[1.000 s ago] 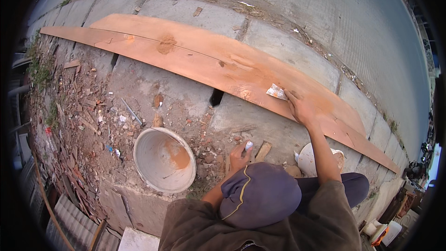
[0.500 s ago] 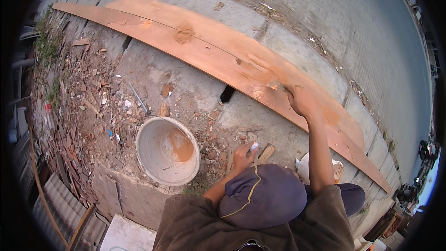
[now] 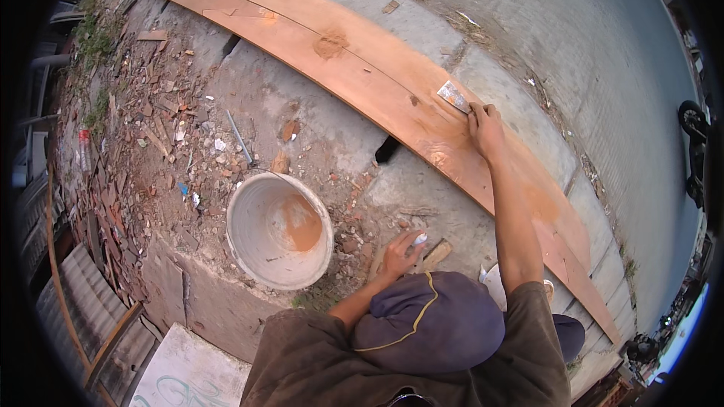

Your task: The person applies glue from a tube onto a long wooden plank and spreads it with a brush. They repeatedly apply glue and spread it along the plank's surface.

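My right hand [image 3: 486, 130] is closed round a flat metal putty knife [image 3: 452, 96], its smeared blade over the far part of a long reddish-brown wooden panel [image 3: 298, 49]. Orange smears and a powdery patch [image 3: 330, 44] mark the panel, and a lengthwise seam runs along it. Nearer me, my left hand [image 3: 400, 255] curls round a small white object [image 3: 419, 239], perhaps a tube; only its end shows. Beside that hand lies a short piece of wood [image 3: 437, 255]. A white container [image 3: 494, 286] is partly hidden by my right arm.
Left of my left hand stands a large whitish tub [image 3: 249, 235] with orange residue inside. Broken brick and litter [image 3: 158, 132] cover the ground at left, with a thin metal rod [image 3: 240, 138] among it. Paved road [image 3: 573, 38] lies beyond the panel. A motorcycle [image 3: 694, 151] is at far right.
My right hand has moved the putty knife farther across the panel, and its blade now shows plainly. The whole view has shifted a little. My left hand keeps its grip.
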Tool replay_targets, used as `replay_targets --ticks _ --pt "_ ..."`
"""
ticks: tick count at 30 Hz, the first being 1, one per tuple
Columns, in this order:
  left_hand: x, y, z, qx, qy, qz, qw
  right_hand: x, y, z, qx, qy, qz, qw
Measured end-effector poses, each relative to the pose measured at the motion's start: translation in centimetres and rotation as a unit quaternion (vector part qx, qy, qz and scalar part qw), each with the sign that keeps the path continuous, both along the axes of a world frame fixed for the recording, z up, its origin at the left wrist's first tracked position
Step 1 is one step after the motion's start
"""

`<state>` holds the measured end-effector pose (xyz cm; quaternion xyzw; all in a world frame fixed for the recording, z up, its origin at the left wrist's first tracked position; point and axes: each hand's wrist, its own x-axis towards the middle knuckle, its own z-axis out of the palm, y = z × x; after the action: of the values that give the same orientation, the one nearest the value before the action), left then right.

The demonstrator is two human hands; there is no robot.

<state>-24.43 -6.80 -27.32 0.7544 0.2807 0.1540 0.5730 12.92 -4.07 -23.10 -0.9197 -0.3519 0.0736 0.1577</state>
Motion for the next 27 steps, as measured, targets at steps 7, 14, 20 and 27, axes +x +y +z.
replay_targets --ticks 7,14,20,27 --pt "0.5 2.1 0.5 -0.059 0.035 0.139 0.988 -9.7 -3.1 4.0 0.102 0.124 -0.086 0.983" --pt "7.8 7.4 4.6 -0.132 -0.003 0.125 0.983 -20.5 -4.7 1.5 0.311 0.667 -0.157 0.658" --pt "10.9 9.1 6.3 -0.058 -0.036 0.095 0.993 -18.3 -2.9 1.3 0.399 0.676 -0.22 0.58" --pt "-0.4 1.7 0.4 0.069 0.07 -0.164 0.981 -8.2 0.6 -0.1 0.463 0.535 -0.269 0.654"
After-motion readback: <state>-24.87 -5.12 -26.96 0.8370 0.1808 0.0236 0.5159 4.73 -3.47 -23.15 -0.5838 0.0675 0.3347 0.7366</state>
